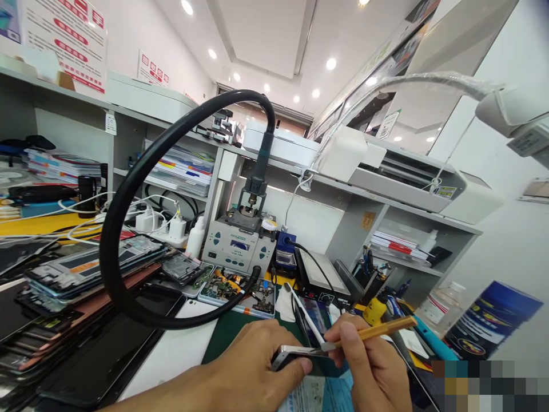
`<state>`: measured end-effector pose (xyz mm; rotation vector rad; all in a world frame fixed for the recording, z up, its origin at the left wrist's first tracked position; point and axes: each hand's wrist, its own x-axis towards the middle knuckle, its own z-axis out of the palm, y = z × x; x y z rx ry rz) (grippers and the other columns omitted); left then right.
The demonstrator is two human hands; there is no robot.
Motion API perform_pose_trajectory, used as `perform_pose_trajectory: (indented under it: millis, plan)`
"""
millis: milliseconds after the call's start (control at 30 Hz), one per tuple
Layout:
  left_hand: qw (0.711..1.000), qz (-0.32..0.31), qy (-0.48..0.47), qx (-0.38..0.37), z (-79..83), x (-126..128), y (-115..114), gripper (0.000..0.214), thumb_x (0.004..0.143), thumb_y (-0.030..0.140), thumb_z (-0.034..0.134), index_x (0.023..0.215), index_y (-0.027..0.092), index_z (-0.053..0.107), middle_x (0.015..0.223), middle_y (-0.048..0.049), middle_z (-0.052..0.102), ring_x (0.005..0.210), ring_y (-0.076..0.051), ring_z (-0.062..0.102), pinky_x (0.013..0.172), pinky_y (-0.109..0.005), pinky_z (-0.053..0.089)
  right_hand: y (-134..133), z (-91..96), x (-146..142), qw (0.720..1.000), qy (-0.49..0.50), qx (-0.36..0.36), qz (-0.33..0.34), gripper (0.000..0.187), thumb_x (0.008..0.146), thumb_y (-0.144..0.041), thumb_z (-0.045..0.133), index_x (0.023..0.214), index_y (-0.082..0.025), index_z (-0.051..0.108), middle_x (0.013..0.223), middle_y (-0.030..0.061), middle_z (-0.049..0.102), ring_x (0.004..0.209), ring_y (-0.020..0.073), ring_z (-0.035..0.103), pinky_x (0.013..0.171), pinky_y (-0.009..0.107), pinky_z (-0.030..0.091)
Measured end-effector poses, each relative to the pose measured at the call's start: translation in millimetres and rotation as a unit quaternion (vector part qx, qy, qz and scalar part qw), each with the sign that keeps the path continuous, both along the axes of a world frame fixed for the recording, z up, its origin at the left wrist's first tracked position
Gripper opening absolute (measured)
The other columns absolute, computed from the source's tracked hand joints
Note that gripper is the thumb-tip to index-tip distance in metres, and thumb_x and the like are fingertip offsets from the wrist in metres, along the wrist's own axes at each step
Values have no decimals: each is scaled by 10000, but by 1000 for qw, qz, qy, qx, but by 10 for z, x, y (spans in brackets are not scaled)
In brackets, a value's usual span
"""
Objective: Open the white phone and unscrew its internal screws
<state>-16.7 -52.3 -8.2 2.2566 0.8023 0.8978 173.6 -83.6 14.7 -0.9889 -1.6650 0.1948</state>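
While your left hand (253, 366) clamps the phone (295, 353) by its near left corner, thumb pressed along the silver edge, the device sits low in the near middle of the scene, tilted edge-on above the green mat (234, 332). Your right hand (371, 366) is closed in a pen grip around the orange-handled tool (373, 332), whose metal tip touches the phone's upper edge just beside your left thumb. A second lifted panel (306, 315), white-rimmed, stands slanted just behind the phone; you cannot tell whether it is joined to it.

Far behind the mat, the grey rework station (238, 249) sits in the middle of the bench, and its thick black hose (115, 229) loops wide to the left and back down near the opened phones with bare boards (240, 289). To the left, a heap of screens and frames (81, 274) is stacked, with a dark screen (107, 349) lying flat nearer you. White chargers and cables (146, 220) lie far left under the shelf. Right of the station is a small black heating plate (321, 280), then a holder of tools (369, 274). On the shelf above rests a white printer (407, 177), and a lamp on a flexible neck (510, 109) reaches in from the far right
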Motion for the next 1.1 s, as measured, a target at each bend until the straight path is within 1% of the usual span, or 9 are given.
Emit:
perform_pose_trajectory:
  millis: [200, 267, 367, 500, 600, 733, 833, 1000, 1100]
  plan:
    - [1000, 2, 3, -9, 16, -3, -7, 372, 958, 293, 539, 637, 212, 371, 623, 66, 424, 618, -140, 388, 629, -280, 271, 25, -23, 6, 1000, -15, 6, -7, 377, 1041, -434, 531, 773, -229, 698, 649, -1, 596, 521, 153, 560, 545, 275, 446]
    - [1000, 1, 1, -14, 29, -5, -10, 365, 946, 281, 546, 635, 211, 369, 631, 64, 436, 628, -140, 404, 628, -282, 272, 37, -32, 9, 1000, -24, 8, 5, 354, 1044, -405, 526, 788, -226, 694, 645, -1, 590, 523, 155, 552, 558, 279, 452]
    - [1000, 7, 4, -18, 44, -3, -12, 346, 925, 261, 554, 636, 211, 369, 646, 60, 467, 648, -142, 441, 642, -283, 284, 53, -29, 8, 999, -42, 11, 22, 354, 1053, -379, 503, 786, -221, 673, 630, -1, 570, 539, 160, 549, 550, 280, 429]
    - [999, 5, 27, -24, 38, 14, 2, 308, 890, 236, 542, 644, 214, 359, 656, 52, 487, 649, -148, 467, 659, -282, 313, 66, -29, 13, 998, -51, 14, 18, 373, 1059, -386, 488, 773, -223, 663, 651, 2, 574, 542, 160, 545, 569, 287, 427]
    - [999, 2, 30, -31, -4, 32, 26, 274, 848, 223, 556, 645, 215, 372, 684, 38, 523, 680, -156, 498, 668, -278, 329, 73, -73, 24, 999, -49, 7, -11, 367, 1050, -432, 503, 803, -228, 682, 688, 10, 603, 580, 176, 562, 605, 300, 433]
    - [999, 17, 5, -27, -99, 52, 86, 182, 798, 234, 585, 669, 217, 457, 688, 41, 538, 698, -154, 499, 671, -262, 330, 89, -143, 19, 998, -42, 17, -40, 371, 1053, -462, 492, 842, -234, 696, 750, 24, 644, 675, 200, 603, 660, 311, 436]
    - [1000, 14, 5, -28, -149, 55, 139, 133, 775, 261, 580, 678, 218, 499, 683, 37, 550, 688, -150, 490, 646, -260, 314, 102, -145, 2, 998, -41, 23, -32, 374, 1067, -444, 467, 839, -237, 679, 745, 17, 647, 686, 198, 615, 676, 309, 449]
    - [999, 15, 7, -38, -191, 43, 174, 133, 802, 302, 596, 701, 215, 596, 697, 27, 577, 700, -156, 496, 653, -261, 324, 126, -93, -14, 998, -50, 38, -15, 398, 1079, -440, 447, 807, -233, 650, 716, 13, 642, 634, 190, 615, 645, 306, 477]
    - [999, 21, 16, -36, -226, 37, 175, 141, 815, 309, 607, 710, 214, 614, 705, 19, 591, 718, -171, 507, 662, -273, 329, 139, -83, -18, 997, -52, 52, -13, 404, 1082, -444, 444, 793, -229, 628, 714, 15, 638, 644, 188, 626, 641, 308, 483]
